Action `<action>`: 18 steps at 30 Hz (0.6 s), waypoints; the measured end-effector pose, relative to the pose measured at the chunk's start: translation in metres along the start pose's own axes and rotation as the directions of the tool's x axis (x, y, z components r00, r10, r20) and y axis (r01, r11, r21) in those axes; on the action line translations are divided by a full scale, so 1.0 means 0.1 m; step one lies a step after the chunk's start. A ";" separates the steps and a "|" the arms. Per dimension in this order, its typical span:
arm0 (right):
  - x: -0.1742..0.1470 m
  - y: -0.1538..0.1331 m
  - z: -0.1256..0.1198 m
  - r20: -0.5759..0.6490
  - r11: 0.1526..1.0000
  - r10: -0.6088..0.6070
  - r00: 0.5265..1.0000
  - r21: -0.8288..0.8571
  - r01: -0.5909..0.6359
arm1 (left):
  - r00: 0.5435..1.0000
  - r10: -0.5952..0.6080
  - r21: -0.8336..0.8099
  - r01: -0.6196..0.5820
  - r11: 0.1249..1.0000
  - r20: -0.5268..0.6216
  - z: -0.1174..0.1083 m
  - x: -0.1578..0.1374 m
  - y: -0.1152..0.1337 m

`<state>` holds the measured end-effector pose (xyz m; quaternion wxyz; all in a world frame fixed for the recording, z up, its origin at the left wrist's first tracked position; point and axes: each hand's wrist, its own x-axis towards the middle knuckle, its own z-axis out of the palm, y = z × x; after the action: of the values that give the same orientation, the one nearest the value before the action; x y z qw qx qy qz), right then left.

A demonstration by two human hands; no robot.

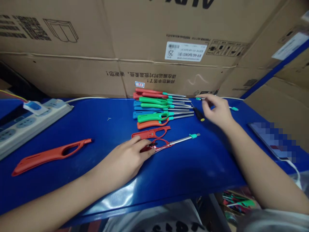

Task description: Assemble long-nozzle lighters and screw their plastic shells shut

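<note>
My left hand [131,156] is closed over the handle of an opened red lighter [162,141]. Its metal tube [181,140] points right and carries a teal collar near the end; my fingers hide part of the handle. Just behind it lies a loose red handle shell [149,132]. At the back right, the fingertips of my right hand [216,109] close at a small teal piece [198,99]. A black screwdriver [198,114] with a yellow end lies beside that hand. Another teal piece [233,109] shows to its right.
Several lighters [154,106] in red, green, blue and orange lie in a stack at the back. A red lighter shell [51,154] and a power strip [31,119] are at left, a phone [272,138] at right. A cardboard box [145,42] walls the back.
</note>
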<state>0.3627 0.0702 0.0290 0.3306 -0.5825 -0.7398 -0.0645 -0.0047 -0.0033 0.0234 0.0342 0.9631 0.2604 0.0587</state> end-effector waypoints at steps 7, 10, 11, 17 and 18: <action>0.14 0.83 0.10 -0.040 0.865 0.383 0.923 -0.335 -0.373 | 0.999 0.030 -0.003 -0.030 1.000 -0.013 0.03 0.02 -0.01; 0.21 0.99 0.13 -0.005 0.842 0.429 0.903 -0.361 -0.402 | 0.999 0.035 0.003 -0.035 0.999 0.000 0.03 0.03 -0.01; 0.23 1.04 0.15 0.019 0.837 0.444 0.896 -0.365 -0.407 | 0.999 0.037 0.002 -0.037 0.999 -0.003 0.03 0.02 -0.01; 0.25 1.26 0.21 0.124 0.837 0.483 0.867 -0.358 -0.415 | 0.999 0.042 -0.006 -0.042 0.999 -0.023 0.03 0.02 -0.03; 0.23 1.26 0.21 0.126 0.837 0.484 0.866 -0.353 -0.417 | 0.999 0.042 -0.009 -0.043 0.999 -0.030 0.03 0.02 -0.03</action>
<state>0.4659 0.1391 -0.0111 0.1592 -0.7893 -0.5917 -0.0394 -0.0039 -0.0002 0.0206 0.0337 0.9673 0.2401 0.0751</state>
